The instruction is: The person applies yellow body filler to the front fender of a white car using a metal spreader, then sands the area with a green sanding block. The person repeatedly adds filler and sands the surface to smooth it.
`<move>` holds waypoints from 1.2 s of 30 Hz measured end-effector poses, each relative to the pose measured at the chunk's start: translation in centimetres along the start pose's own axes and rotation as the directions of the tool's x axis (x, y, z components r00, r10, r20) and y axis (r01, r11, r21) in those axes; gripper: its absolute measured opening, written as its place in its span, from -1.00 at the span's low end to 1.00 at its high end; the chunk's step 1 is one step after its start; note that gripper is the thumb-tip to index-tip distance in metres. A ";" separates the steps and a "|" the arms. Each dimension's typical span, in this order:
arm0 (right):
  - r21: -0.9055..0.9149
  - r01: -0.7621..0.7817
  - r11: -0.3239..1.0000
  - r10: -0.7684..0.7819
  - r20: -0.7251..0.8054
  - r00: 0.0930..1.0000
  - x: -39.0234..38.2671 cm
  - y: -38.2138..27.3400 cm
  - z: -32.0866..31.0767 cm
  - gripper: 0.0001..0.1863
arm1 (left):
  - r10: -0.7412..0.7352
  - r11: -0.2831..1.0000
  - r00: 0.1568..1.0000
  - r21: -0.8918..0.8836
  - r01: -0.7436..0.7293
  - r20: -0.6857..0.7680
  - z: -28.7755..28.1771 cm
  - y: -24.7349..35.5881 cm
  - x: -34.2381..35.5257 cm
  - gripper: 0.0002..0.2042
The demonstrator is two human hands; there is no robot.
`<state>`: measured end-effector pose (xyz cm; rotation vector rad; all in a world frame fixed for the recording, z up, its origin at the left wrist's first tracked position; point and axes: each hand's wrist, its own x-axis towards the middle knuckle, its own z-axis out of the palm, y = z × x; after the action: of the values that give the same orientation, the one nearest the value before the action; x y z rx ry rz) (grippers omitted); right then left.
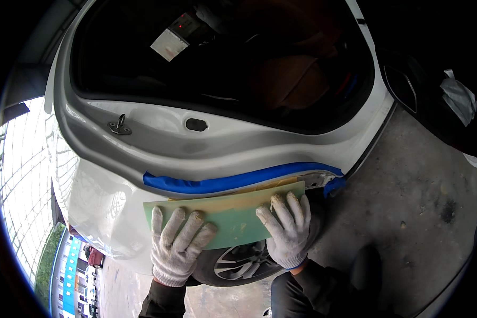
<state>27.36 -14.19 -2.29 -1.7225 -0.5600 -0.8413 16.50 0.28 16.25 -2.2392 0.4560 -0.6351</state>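
Note:
Both my hands wear white knit gloves with stained fingertips. My left hand [177,238] grips the left end of a flat, translucent green sheet [230,220], four fingers laid over its face and the thumb out of sight. At the sheet's right end, my right hand [289,228] holds it the same way. The sheet's far edge lies along the white car's wheel arch, where a yellowish strip [265,185] shows. Just beyond runs blue masking tape [212,184] along the door opening's edge. A loose tape end [334,185] hangs at the right.
Below the sheet is the car's wheel [244,262]. A door striker [120,126] juts from the white door frame [159,119]. The open door [408,90] stands at right, over concrete floor [408,180]. My dark-clothed knee [291,297] is close to my right hand.

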 end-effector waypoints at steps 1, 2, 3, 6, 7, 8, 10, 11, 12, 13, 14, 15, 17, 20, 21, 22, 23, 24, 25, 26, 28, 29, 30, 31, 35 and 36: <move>0.005 0.021 1.000 -0.021 0.003 1.000 0.1 0.1 0.2 -0.54 | -0.006 1.000 1.000 0.007 0.006 0.009 -0.1 0.0 0.0 -0.58; 0.011 0.042 0.999 -0.042 0.007 0.999 0.2 0.2 0.3 -0.53 | -0.013 1.000 1.000 0.014 0.013 0.019 -0.1 0.1 0.0 -0.58; 0.018 0.063 0.998 -0.064 0.010 0.998 0.3 0.4 0.4 -0.53 | -0.020 1.000 0.999 0.021 0.020 0.030 -0.2 0.2 0.0 -0.58; 0.003 0.068 0.998 -0.068 0.007 0.998 0.1 0.9 0.7 -0.54 | -0.030 0.999 0.998 0.017 0.029 0.051 -0.1 0.5 0.0 -0.56; 0.005 0.072 0.997 -0.072 0.004 0.997 0.0 1.1 0.7 -0.54 | -0.034 0.999 0.998 0.017 0.033 0.053 -0.1 0.6 0.0 -0.55; 0.008 0.077 0.997 -0.077 0.002 0.997 0.1 1.2 0.8 -0.54 | -0.038 0.999 0.998 0.018 0.037 0.055 -0.1 0.6 -0.1 -0.54; 0.009 0.019 1.000 -0.019 -0.016 1.000 0.1 1.0 0.9 -0.52 | -0.044 0.999 0.997 0.016 0.043 0.058 0.1 0.7 -0.1 -0.53; 0.005 0.021 1.000 -0.021 -0.020 1.000 0.1 1.1 0.9 -0.52 | -0.045 0.999 0.997 0.014 0.045 0.058 0.2 0.8 0.0 -0.53; 0.001 0.023 1.000 -0.023 -0.025 0.999 0.2 1.4 1.0 -0.52 | -0.047 0.999 0.997 0.012 0.046 0.058 0.3 0.8 0.1 -0.52; -0.002 0.024 1.000 -0.024 -0.029 0.999 0.3 1.5 1.1 -0.52 | -0.046 0.999 0.997 0.017 0.045 0.066 0.3 0.8 0.2 -0.52; 0.005 0.018 1.000 -0.018 -0.022 1.000 0.3 1.6 1.2 -0.52 | -0.044 0.999 0.996 0.022 0.043 0.074 0.4 0.9 0.3 -0.51; 0.009 0.017 1.000 -0.016 -0.019 1.000 0.3 1.7 1.4 -0.52 | -0.043 0.999 0.996 0.027 0.041 0.082 0.4 0.9 0.3 -0.51; 0.015 0.018 1.000 -0.018 -0.015 1.000 0.2 1.8 1.7 -0.53 | -0.050 0.999 0.994 0.020 0.049 0.101 0.3 0.9 0.3 -0.51; 0.012 0.015 1.000 -0.015 -0.018 1.000 0.2 1.8 2.1 -0.54 | -0.052 0.999 0.992 0.014 0.051 0.117 0.3 0.8 0.2 -0.51; 0.006 0.015 1.000 -0.015 -0.015 1.000 0.1 1.7 2.1 -0.55 | -0.052 0.999 0.991 0.012 0.051 0.121 0.4 0.8 0.1 -0.52; 0.002 0.015 1.000 -0.015 -0.013 1.000 0.2 1.7 2.1 -0.56 | -0.053 0.999 0.990 0.010 0.052 0.128 0.4 0.8 0.1 -0.52; -0.002 0.015 1.000 -0.015 -0.010 1.000 0.1 1.8 2.2 -0.56 | -0.055 0.999 0.989 0.008 0.054 0.135 0.4 0.8 0.1 -0.52; 0.006 0.019 1.000 -0.019 -0.024 1.000 0.0 1.8 2.4 -0.57 | -0.056 0.998 0.988 0.007 0.056 0.142 0.5 0.8 0.0 -0.52; 0.014 0.025 1.000 -0.025 -0.040 0.999 -0.1 1.9 2.7 -0.57 | -0.058 0.998 0.989 0.009 0.057 0.138 0.6 0.8 -0.2 -0.51; 0.023 0.031 0.999 -0.030 -0.056 0.998 -0.2 2.0 2.9 -0.57 | -0.060 0.998 0.989 0.011 0.059 0.135 0.8 0.9 -0.5 -0.50; 0.021 0.031 0.999 -0.030 -0.063 0.998 -0.4 2.1 3.4 -0.58 | -0.059 0.998 0.988 0.013 0.058 0.140 1.1 0.9 -0.9 -0.48; 0.022 0.031 0.999 -0.029 -0.066 0.997 -0.6 2.2 3.6 -0.58 | -0.056 0.998 0.987 0.013 0.055 0.147 1.1 0.8 -1.1 -0.47; 0.024 0.032 0.999 -0.030 -0.068 0.997 -0.7 2.1 3.8 -0.60 | -0.054 0.999 0.986 0.014 0.053 0.156 1.1 0.8 -1.2 -0.45; 0.022 0.038 0.999 -0.036 -0.072 0.997 -0.9 2.2 3.9 -0.61 | -0.053 0.999 0.986 0.013 0.051 0.155 1.2 0.9 -1.3 -0.47; 0.011 0.061 0.998 -0.060 -0.089 0.994 -1.6 2.6 4.3 -0.66 | -0.049 0.999 0.984 0.017 0.047 0.169 1.5 1.1 -2.1 -0.51; 0.009 0.063 0.998 -0.062 -0.091 0.994 -1.8 2.6 4.4 -0.67 | -0.050 0.999 0.982 0.013 0.048 0.182 1.5 1.2 -2.3 -0.51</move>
<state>29.27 -10.69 -5.97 -1.6538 -0.5591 -0.9542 15.33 1.56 13.76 -2.2812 0.3067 -0.4504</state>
